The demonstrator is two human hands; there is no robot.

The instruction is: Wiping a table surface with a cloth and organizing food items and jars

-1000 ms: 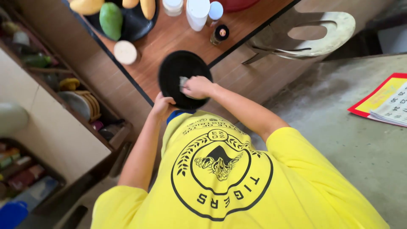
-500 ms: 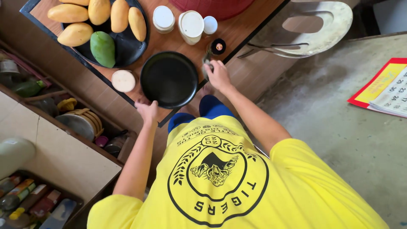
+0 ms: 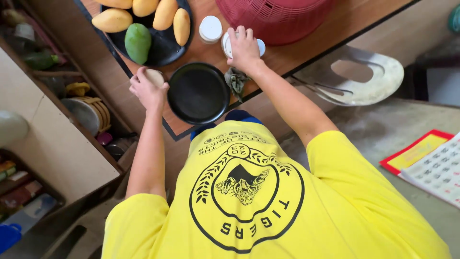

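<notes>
Both arms stretched over the wooden table (image 3: 297, 52).
Left hand (image 3: 147, 91) curled around a pale round lid (image 3: 155, 76); right hand (image 3: 243, 48) gripping a white jar (image 3: 229, 44) beside the black pan (image 3: 199, 93).

Black pan (image 3: 198, 93), red basket (image 3: 273, 19), yellow mangoes (image 3: 165, 14), one green.

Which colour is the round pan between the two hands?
Black pan, seen best in the head view.

Home kitchen, mangoes (image 3: 143, 21) on wooden table (image 3: 297, 45), cluttered shelves (image 3: 72, 96)
</notes>
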